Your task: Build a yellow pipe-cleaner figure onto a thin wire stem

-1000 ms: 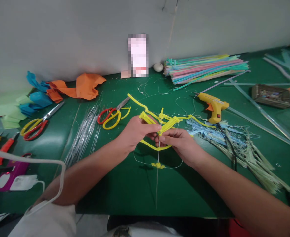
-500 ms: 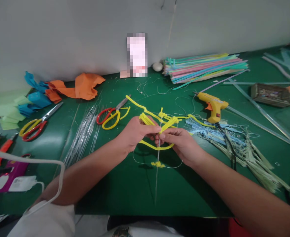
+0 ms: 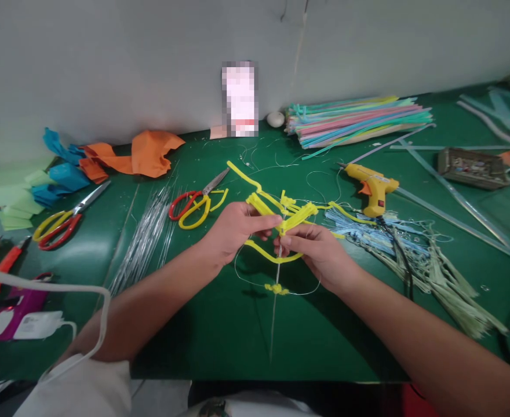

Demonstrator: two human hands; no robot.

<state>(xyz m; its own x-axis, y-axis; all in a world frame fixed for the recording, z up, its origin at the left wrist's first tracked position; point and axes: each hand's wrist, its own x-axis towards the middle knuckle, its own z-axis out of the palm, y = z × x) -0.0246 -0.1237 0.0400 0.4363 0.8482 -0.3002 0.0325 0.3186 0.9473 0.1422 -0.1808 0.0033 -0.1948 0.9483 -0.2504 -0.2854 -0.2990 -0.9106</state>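
A shape bent from yellow pipe cleaners is held just above the green table, mounted on a thin metal wire that runs down toward me. My left hand pinches the yellow pipe cleaners from the left, fingers closed. My right hand grips the same piece and the wire from the right, thumb on top. A small yellow knot sits on the wire below the hands, inside a thin wire loop.
Red-and-yellow scissors and a second pair lie to the left, beside a bundle of wires. A yellow glue gun, coloured pipe cleaners, pale tassels, orange and blue paper surround the hands.
The hands and the yellow piece have barely shifted; my left index finger now stretches further right over the pipe cleaners.
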